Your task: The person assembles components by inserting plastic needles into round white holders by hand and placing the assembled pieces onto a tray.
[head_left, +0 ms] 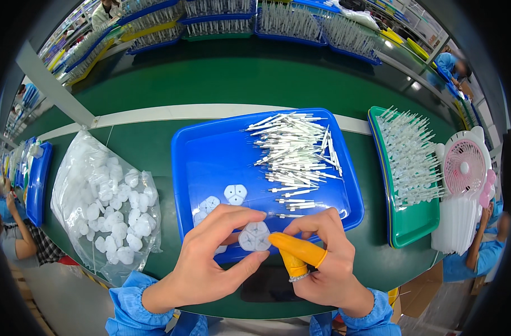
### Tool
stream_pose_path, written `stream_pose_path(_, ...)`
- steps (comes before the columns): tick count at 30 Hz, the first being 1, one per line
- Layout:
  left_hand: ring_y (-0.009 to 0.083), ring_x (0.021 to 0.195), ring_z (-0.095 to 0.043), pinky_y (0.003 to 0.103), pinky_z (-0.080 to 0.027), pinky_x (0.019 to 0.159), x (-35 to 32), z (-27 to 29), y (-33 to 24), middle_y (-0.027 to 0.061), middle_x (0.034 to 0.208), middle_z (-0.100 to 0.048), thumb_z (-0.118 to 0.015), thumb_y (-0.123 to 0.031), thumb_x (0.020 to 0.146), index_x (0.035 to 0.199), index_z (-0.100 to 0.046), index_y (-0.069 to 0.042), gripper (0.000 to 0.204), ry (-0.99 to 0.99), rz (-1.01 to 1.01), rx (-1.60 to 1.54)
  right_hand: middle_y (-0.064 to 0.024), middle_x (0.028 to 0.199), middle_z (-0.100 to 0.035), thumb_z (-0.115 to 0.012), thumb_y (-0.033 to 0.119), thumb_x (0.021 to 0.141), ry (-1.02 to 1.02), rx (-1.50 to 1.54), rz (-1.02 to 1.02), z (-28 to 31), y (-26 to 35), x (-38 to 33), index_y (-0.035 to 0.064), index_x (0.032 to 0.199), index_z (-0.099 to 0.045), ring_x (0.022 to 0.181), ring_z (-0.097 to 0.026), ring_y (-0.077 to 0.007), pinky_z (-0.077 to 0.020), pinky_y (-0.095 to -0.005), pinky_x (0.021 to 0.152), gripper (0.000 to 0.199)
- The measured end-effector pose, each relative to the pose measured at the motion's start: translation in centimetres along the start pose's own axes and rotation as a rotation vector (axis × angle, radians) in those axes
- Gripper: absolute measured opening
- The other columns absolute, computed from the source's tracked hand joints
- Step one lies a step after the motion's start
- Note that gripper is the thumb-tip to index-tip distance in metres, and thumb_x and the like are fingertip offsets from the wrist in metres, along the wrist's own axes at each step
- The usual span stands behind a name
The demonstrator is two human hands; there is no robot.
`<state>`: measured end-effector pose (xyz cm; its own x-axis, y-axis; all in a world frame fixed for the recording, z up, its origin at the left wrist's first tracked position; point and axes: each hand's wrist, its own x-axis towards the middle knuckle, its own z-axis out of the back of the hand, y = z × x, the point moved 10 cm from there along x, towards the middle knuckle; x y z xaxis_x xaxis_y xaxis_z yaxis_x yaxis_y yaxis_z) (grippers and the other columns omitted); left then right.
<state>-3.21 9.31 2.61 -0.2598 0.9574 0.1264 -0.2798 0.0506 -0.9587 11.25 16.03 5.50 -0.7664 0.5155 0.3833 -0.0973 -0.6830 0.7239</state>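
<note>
My left hand [213, 255] pinches a translucent white plastic disc [255, 236] with three rounded lobes, holding it between thumb and forefinger over the front edge of a blue tray [210, 148]. Yellow finger cots cover two fingers of my right hand [323, 257]. Those fingers are pressed together, one tip at the disc's right edge; whatever is between them is hidden. Inside the tray, a similar disc [235, 194] lies flat, and a few more discs [209, 204] sit partly behind my left hand. Thin white rods [295, 151] with fine metal ends are heaped on the tray's right side.
At left lies a clear plastic bag [79, 185] of white discs. A green tray [409, 227] of upright rod pieces stands right, beside a pink and white fan [464, 162]. Stacked trays of rods [289, 25] line the back. Other people sit at both sides.
</note>
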Motion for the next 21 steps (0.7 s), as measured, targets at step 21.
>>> stream_pose_path(21,0.0262,0.099,-0.072,0.032,-0.060,0.086,-0.3,-0.5,-0.8,0.0138,0.114,-0.069,-0.083,0.000,0.082,0.137,-0.064,-0.004,0.058,0.024,-0.026,0.108,-0.0147,0.115,-0.065,-0.070,-0.008,0.053,-0.018,-0.031,0.044,-0.3,1.2,0.5,-0.0035,0.109,-0.079,0.092,-0.054,-0.0307,-0.0465,-0.0388,0.076,0.057)
